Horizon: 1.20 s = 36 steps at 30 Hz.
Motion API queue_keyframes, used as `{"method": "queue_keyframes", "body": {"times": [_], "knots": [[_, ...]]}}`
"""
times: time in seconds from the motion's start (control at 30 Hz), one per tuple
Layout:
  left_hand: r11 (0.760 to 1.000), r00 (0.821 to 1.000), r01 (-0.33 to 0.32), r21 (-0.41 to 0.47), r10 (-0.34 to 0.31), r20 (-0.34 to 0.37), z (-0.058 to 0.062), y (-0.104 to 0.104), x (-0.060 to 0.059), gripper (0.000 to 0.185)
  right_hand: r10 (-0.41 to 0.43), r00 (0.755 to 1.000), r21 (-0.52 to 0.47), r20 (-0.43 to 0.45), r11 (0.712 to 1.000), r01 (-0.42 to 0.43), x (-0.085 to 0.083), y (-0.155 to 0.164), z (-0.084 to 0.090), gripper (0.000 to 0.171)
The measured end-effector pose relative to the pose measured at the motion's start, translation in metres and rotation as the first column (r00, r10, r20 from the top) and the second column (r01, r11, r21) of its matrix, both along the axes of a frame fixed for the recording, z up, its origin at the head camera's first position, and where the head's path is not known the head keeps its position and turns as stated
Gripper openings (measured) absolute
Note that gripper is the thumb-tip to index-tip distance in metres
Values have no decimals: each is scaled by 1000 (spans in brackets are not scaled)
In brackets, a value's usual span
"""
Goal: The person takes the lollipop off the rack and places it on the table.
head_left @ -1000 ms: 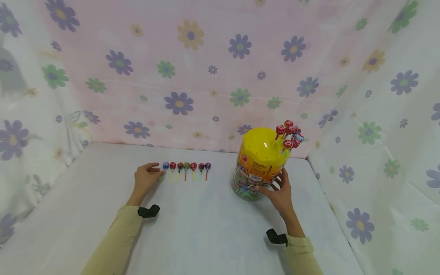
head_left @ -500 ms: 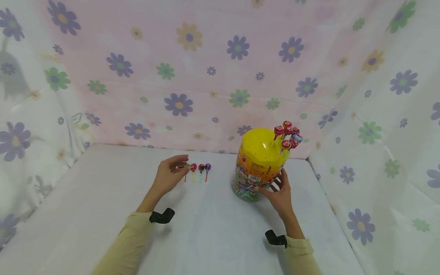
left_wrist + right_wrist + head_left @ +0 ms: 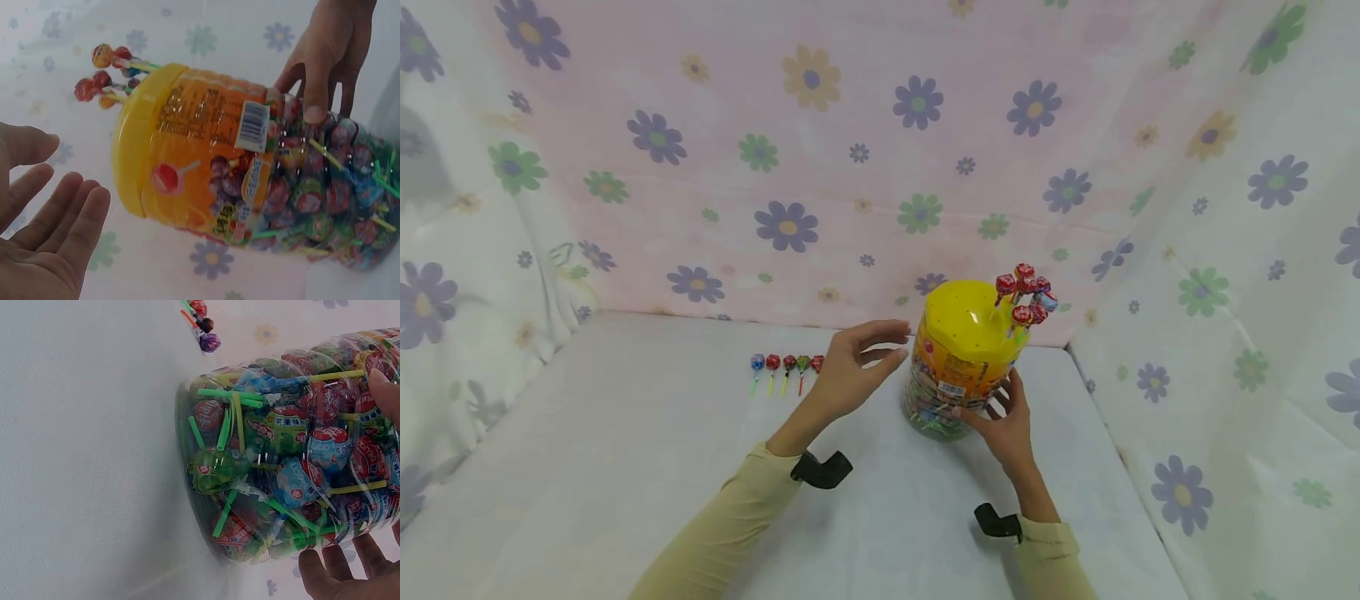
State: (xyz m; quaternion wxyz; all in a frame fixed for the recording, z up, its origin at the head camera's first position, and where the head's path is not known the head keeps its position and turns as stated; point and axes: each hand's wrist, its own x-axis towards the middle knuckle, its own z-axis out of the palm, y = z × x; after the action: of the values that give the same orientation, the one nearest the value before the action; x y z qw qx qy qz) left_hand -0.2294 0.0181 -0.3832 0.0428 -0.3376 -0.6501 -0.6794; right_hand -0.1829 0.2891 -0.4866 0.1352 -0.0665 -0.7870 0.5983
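Observation:
A clear candy jar [image 3: 951, 379] with a yellow lid [image 3: 964, 317] stands upright on the table, filled with wrapped lollipops [image 3: 287, 431]. My right hand [image 3: 1007, 425] grips its lower right side, thumb in front and fingers round the far side. Several lollipops [image 3: 1024, 287] stick up from holes at the lid's right edge. Just left of the jar, my left hand [image 3: 859, 367] hovers with fingers spread and nothing in them; the left wrist view shows this hand [image 3: 50, 219] apart from the lid. Behind it runs a row of lollipops [image 3: 772, 363], its right end hidden in the head view.
A white-covered table [image 3: 647, 458] carries everything. Flower-patterned cloth [image 3: 850, 183] hangs at the back and both sides. In the right wrist view, the row's end lollipops [image 3: 209, 342] lie near the jar's base.
My left hand has swept right along the row of lollipops, from its left end to beside the jar. The row and jar stay in place, and my right hand keeps its hold.

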Motion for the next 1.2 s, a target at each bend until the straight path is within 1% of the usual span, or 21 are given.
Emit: {"method": "queue_keyframes", "body": {"times": [0.13, 0.27, 0.37, 0.5, 0.63, 0.77, 0.9, 0.97, 1.03, 1.2], "knots": [[999, 997, 47, 7, -47, -57, 11, 23, -3, 36, 8, 1000, 6, -17, 1000, -7, -2, 0, 4, 104], [999, 994, 51, 4, -50, -94, 21, 42, -7, 35, 19, 1000, 16, -25, 1000, -18, -3, 1, 7, 103], [998, 995, 54, 12, -53, -83, 28, 55, -9, 35, 33, 999, 28, -30, 999, -32, -5, 1, 7, 103], [998, 995, 61, 18, -60, -74, 37, 69, -7, 35, 44, 998, 52, -39, 998, -42, -6, 3, 7, 101], [999, 997, 42, 25, -40, -72, 42, 78, -5, 35, 49, 998, 82, -32, 996, -47, -6, 4, 8, 101], [999, 998, 25, 28, -24, -54, 45, 85, -6, 32, 52, 999, 88, -11, 995, -50, -6, 5, 7, 102], [999, 999, 28, 42, -27, -29, 46, 91, -9, 32, 48, 999, 80, 7, 996, -49, -6, 6, 7, 103], [998, 999, 31, 53, -29, -29, 46, 94, -11, 33, 51, 999, 69, 13, 996, -52, -7, 6, 8, 103], [998, 999, 32, 61, -30, -36, 46, 96, -13, 34, 54, 998, 57, 24, 997, -56, -4, 2, 16, 103], [998, 999, 21, 57, -18, -49, 47, 102, -16, 34, 52, 999, 55, -8, 997, -52, -6, 4, 10, 105]]}}
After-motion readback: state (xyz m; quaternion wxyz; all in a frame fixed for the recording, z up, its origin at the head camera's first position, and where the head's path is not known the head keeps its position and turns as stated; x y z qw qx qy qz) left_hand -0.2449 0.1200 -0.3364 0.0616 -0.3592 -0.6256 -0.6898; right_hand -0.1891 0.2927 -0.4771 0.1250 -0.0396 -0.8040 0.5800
